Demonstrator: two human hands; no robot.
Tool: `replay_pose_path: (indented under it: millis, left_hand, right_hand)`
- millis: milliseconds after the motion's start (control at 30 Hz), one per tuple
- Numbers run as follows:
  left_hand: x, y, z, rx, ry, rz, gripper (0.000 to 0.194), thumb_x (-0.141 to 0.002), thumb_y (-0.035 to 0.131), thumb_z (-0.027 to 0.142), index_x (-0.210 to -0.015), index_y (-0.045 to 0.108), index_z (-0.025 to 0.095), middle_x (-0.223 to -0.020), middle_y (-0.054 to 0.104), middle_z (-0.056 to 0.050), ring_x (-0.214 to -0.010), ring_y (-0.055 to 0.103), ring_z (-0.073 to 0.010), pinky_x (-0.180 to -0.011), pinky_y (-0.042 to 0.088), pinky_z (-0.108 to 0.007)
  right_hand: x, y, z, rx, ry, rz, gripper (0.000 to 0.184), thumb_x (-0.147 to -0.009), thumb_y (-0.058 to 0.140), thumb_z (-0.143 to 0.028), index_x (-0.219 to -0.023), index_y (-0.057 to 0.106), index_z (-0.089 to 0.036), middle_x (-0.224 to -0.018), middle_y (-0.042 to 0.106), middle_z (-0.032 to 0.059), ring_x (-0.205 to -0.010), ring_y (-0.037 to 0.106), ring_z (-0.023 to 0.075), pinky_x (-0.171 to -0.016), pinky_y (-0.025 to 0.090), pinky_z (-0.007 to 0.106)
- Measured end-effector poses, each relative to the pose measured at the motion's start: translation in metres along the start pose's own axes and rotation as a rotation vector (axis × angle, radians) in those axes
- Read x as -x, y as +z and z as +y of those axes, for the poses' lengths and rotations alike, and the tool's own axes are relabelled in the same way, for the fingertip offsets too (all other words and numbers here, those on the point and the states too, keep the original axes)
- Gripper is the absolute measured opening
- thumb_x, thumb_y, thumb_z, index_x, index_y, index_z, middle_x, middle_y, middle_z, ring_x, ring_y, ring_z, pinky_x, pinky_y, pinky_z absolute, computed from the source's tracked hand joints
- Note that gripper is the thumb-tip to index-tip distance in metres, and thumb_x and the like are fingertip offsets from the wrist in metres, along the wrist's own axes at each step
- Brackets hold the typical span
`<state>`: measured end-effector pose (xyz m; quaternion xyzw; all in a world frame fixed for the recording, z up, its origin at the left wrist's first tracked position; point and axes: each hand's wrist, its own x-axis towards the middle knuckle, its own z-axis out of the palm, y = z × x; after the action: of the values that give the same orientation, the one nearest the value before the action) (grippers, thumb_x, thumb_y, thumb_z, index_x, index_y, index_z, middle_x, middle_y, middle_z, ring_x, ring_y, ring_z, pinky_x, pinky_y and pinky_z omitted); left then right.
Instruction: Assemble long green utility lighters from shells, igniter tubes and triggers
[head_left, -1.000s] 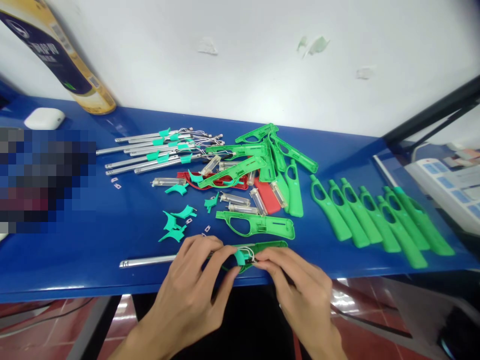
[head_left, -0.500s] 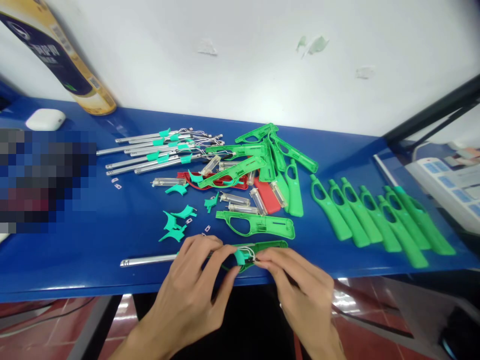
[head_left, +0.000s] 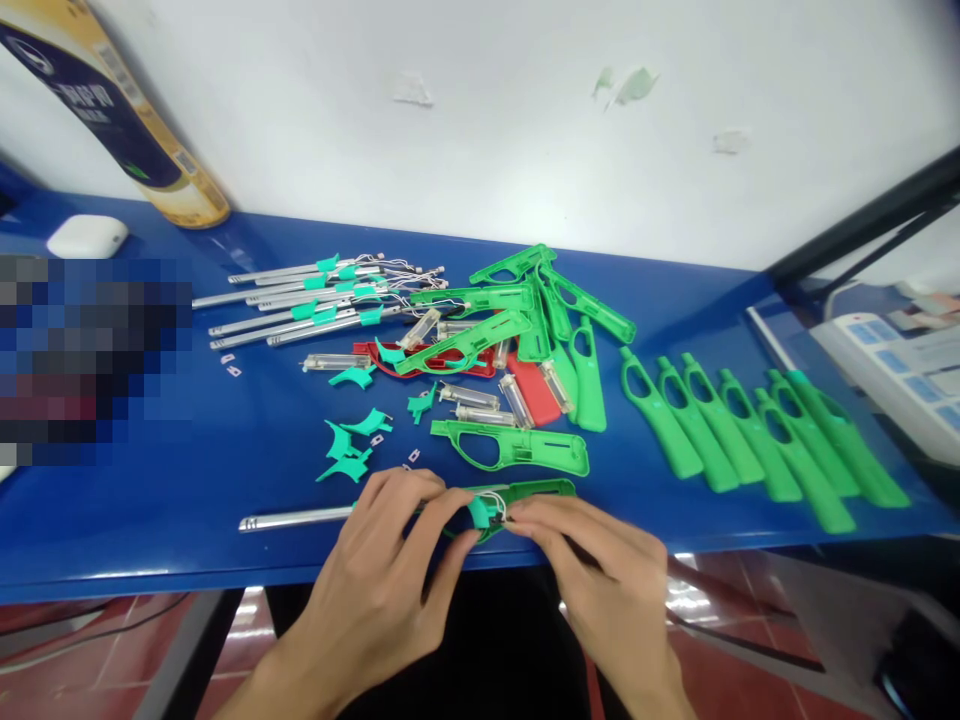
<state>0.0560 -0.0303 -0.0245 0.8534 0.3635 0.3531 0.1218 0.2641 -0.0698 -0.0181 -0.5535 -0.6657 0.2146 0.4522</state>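
Observation:
Near the table's front edge lies a green lighter half-shell [head_left: 536, 489], partly covered by my hands. A silver lighter tube [head_left: 296, 519] runs out of it to the left. My left hand [head_left: 394, 565] grips the shell around its trigger opening, thumb in front and fingers behind. A teal trigger [head_left: 481, 512] sits in the shell, with white wires [head_left: 496, 499] looping beside it. My right hand [head_left: 600, 565] pinches at the wire end by the trigger; the small dark piece at its fingertips is mostly hidden. Just behind lies another open green half-shell [head_left: 517, 449].
Silver tubes with wires [head_left: 315, 295] lie at the back left, loose teal triggers [head_left: 349, 450] in front of them. Clear fuel tanks [head_left: 472, 398] and green shells [head_left: 502, 300] are piled mid-table. Several green lighter bodies [head_left: 712, 425] lie right. A yellow bottle [head_left: 161, 165] stands back left.
My right fingertips have shifted very slightly left at the wires beside the trigger. My left hand keeps its hold on the half-shell, and the other parts lie as before.

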Motion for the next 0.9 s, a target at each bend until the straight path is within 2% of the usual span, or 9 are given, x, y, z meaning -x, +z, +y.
replay_pose_path:
  millis: [267, 433, 667, 900]
  left_hand:
    - [0.002, 0.001, -0.002, 0.009, 0.031, -0.003, 0.025, -0.096, 0.068, 0.007, -0.120, 0.065, 0.008, -0.105, 0.062, -0.010, -0.106, 0.058, -0.0201, -0.098, 0.049, -0.039]
    - [0.000, 0.002, -0.003, 0.005, 0.035, 0.001, 0.025, -0.095, 0.069, 0.006, -0.119, 0.065, 0.007, -0.104, 0.062, -0.010, -0.105, 0.058, -0.0206, -0.096, 0.049, -0.040]
    - [0.003, 0.005, -0.003, -0.017, 0.040, 0.019, 0.024, -0.095, 0.069, 0.009, -0.119, 0.065, 0.007, -0.103, 0.063, -0.010, -0.104, 0.059, -0.0220, -0.094, 0.051, -0.041]
    - [0.001, 0.006, -0.004, -0.030, 0.055, 0.024, 0.024, -0.096, 0.069, 0.010, -0.119, 0.065, 0.007, -0.103, 0.063, -0.010, -0.103, 0.059, -0.0223, -0.091, 0.053, -0.042]
  right_hand:
    - [-0.003, 0.002, -0.007, -0.038, 0.084, 0.024, 0.025, -0.093, 0.071, -0.005, -0.093, 0.080, -0.029, -0.094, 0.082, -0.0117, -0.086, 0.079, 0.0065, -0.088, 0.059, 0.011]
    - [-0.004, -0.001, -0.007, -0.047, 0.157, 0.014, 0.024, -0.087, 0.080, -0.007, -0.090, 0.080, -0.030, -0.088, 0.081, -0.0143, -0.076, 0.078, 0.0044, -0.077, 0.057, 0.005]
    - [-0.007, -0.002, -0.006, -0.096, 0.191, -0.028, 0.023, -0.089, 0.078, -0.009, -0.091, 0.081, -0.032, -0.090, 0.082, -0.0119, -0.081, 0.079, 0.0071, -0.080, 0.060, 0.010]
    - [-0.014, -0.002, -0.010, -0.142, 0.268, -0.027, 0.023, -0.086, 0.081, -0.009, -0.085, 0.082, -0.032, -0.082, 0.082, -0.0087, -0.073, 0.080, 0.0128, -0.069, 0.063, 0.013]
